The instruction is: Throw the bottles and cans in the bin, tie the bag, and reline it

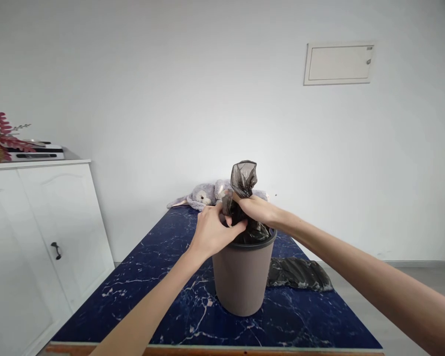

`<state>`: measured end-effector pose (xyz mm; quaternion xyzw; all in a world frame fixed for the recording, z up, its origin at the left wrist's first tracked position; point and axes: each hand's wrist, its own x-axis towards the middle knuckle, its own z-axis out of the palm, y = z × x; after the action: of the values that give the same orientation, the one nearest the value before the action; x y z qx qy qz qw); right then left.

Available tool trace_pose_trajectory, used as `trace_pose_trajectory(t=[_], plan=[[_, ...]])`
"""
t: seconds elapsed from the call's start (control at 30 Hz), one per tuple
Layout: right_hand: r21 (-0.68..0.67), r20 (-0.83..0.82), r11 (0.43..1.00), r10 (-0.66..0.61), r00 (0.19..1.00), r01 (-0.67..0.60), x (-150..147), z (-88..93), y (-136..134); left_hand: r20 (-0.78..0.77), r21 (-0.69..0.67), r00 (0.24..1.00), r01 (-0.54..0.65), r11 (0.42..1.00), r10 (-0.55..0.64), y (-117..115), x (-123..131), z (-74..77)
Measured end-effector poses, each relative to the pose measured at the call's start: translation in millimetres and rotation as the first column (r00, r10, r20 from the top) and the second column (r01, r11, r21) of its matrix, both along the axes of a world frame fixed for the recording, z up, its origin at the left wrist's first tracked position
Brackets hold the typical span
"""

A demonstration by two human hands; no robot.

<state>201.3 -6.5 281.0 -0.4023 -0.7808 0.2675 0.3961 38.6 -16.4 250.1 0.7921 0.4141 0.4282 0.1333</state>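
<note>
My right hand (257, 207) clasps the sheer black plastic bag (244, 178), seemingly to bunch it; my left hand (215, 230) might grip, I can't tell.

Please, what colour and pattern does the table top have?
The table top is dark blue with white marble-like veins, best seen in the head view.

The head camera looked forward and somewhat downward from above the near edge of the bench (144, 267), facing the wall (152, 89) at twelve o'clock. The bin (243, 282) stood near it, toward six. Forearms entered at seven (155, 304) and four. The wide view took in a cabinet (22, 237) between eight and nine.
</note>
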Motion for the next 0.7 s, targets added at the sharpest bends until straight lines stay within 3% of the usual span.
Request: trace_pose_trajectory(t=[0.23, 0.37, 0.5, 0.57, 0.7], plan=[[-0.17, -0.029, 0.983, 0.064, 0.997, -0.069, 30, 9.6, -11, -0.022, -0.047, 0.989, 0.142, 0.989, -0.143, 11, -7, -0.8], [-0.251, -0.079, 0.968, 0.013, 0.997, -0.032, 45, -5.2, -10, -0.055, -0.097, 0.959, 0.272, 0.957, -0.278, 11, -9, -0.6], [-0.24, -0.123, 0.968, 0.048, 0.991, -0.077, 51, -18.8, -3, -0.065, -0.169, 0.95, 0.29, 0.942, -0.304, 9, -11, 4.0], [-0.179, -0.074, 0.973, 0.136, 0.988, -0.148, 53, -18.2, -2, -0.034, -0.206, 0.94, 0.326, 0.923, -0.339, 8, -12, 5.6], [-0.091, 0.225, 0.946, 0.324, 0.919, -0.312, 56, -9.5, -12, -0.024, -0.186, 0.936, 0.34, 0.922, -0.35, 11, -14, 3.4]])
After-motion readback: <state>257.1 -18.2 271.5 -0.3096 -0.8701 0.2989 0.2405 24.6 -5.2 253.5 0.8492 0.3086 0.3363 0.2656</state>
